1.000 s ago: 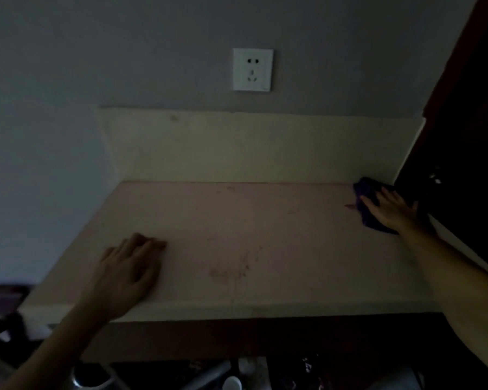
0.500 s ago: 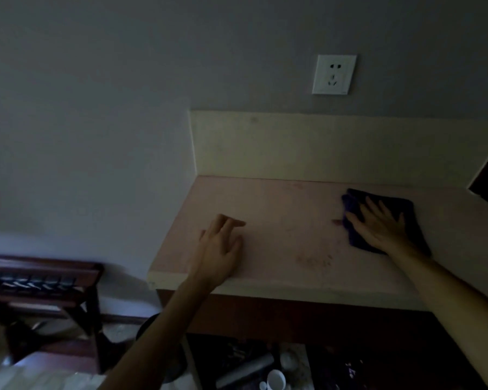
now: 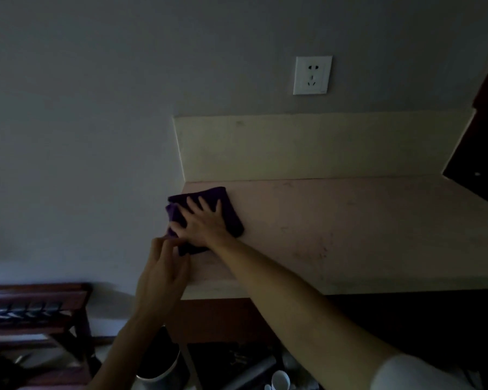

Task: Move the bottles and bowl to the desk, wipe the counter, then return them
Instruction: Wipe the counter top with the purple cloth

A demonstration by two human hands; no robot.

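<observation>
Single head view, wide-angle, sitting above and in front of the table [image 3: 350, 235], looking forward and down. It is aiming at the table's left end and the wall [image 3: 96, 108] behind; the socket [image 3: 312, 75] is sitting upper right of centre. Both forearms are entering from the bottom edge, close to the lens. Straight edges are bowing toward the frame's borders. Light is dim.

right hand [image 3: 206, 220] flat, left hand [image 3: 164, 273] curled
</observation>
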